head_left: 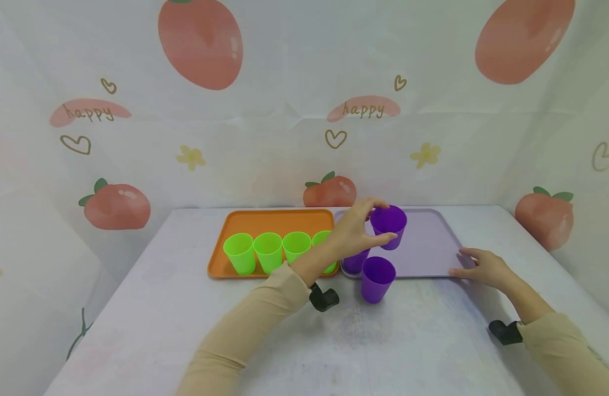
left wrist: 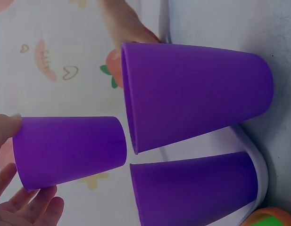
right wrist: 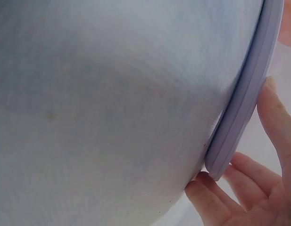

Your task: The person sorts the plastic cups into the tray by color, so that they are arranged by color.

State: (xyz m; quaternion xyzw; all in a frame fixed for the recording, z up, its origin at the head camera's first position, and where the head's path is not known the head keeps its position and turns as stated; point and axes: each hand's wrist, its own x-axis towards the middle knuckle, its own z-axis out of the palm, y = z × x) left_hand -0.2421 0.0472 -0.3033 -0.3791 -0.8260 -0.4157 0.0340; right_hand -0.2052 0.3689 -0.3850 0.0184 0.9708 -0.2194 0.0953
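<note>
My left hand holds a purple cup by its rim, thumb on one side and fingers on the other. In the left wrist view this held cup hangs apart from two other purple cups. One of those, the front purple cup, stands upright on the table before the lilac tray. The other purple cup is at the tray's left front corner, partly hidden by my left hand. My right hand holds the tray's right front corner, thumb along the rim and fingers round the corner.
An orange tray lies to the left, close against the lilac one. Several green cups stand in a row along its front, the rightmost partly behind my left wrist. A printed cloth hangs behind the white table.
</note>
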